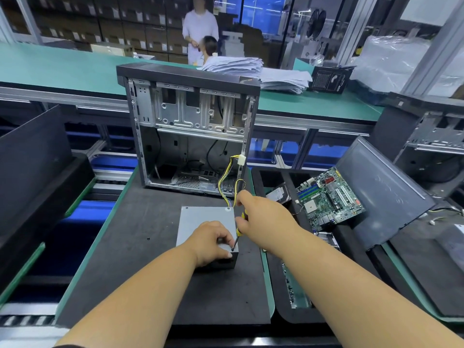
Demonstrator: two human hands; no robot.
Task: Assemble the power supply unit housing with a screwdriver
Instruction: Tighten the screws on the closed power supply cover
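A grey metal power supply unit [200, 222] lies flat on a black foam mat [140, 259] in front of me. My left hand [213, 242] rests on its near right part, fingers curled over the top by the corner. My right hand [261, 219] grips a yellow-and-black screwdriver [238, 234], tilted, its tip at a screw hole at the near right corner of the lid. Yellow and black cables [226, 182] run from the unit's far right corner up into the case behind.
An open computer case [190, 126] stands upright just behind the unit. To the right, a black tray [281, 315] holds a green motherboard [329, 197] and a hard drive [278, 195]. Black panels stand on the left and right. Two people are at the far bench.
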